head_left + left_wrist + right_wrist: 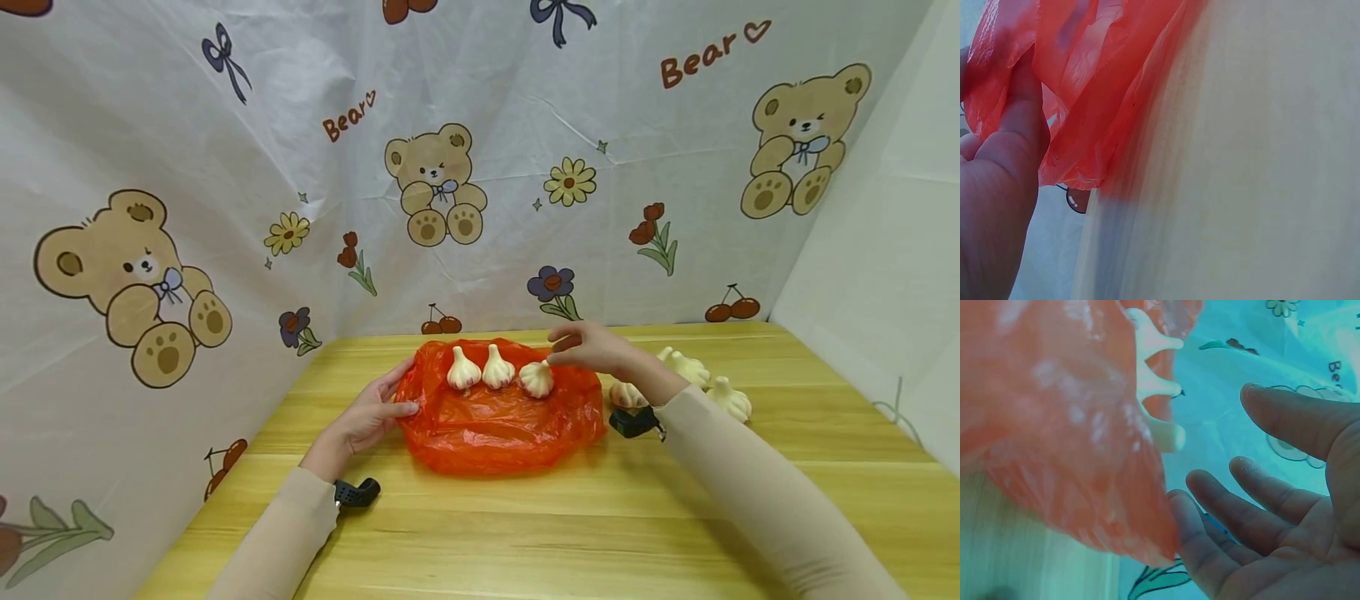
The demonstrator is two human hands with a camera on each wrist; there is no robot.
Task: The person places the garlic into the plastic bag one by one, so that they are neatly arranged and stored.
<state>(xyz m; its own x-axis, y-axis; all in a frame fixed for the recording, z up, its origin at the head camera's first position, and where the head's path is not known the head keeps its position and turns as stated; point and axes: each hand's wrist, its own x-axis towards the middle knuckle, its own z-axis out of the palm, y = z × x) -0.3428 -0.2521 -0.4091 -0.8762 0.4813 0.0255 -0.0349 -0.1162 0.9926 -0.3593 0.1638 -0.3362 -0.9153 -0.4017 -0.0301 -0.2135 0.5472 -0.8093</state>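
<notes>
A crumpled red plastic bag [495,446] lies on the table with its mouth spread wide. Three white garlic bulbs stand in a row inside it: a left one [463,372], a middle one [498,370] and a right one [537,381], stems up. My left hand [371,414] grips the bag's left edge, thumb on the near side and fingers behind the plastic. Above the bag's right side hovers my right hand [597,347], holding nothing, near the right bulb. In the right wrist view its fingers [1241,512] are spread, with a fingertip right at the plastic.
More garlic bulbs [727,400] sit in a loose group on the wooden table [480,542], right of the bag, partly hidden by my right forearm. Behind the table hangs a white cloth [510,250] printed with bears and flowers. A thin cable [896,408] lies at the right edge.
</notes>
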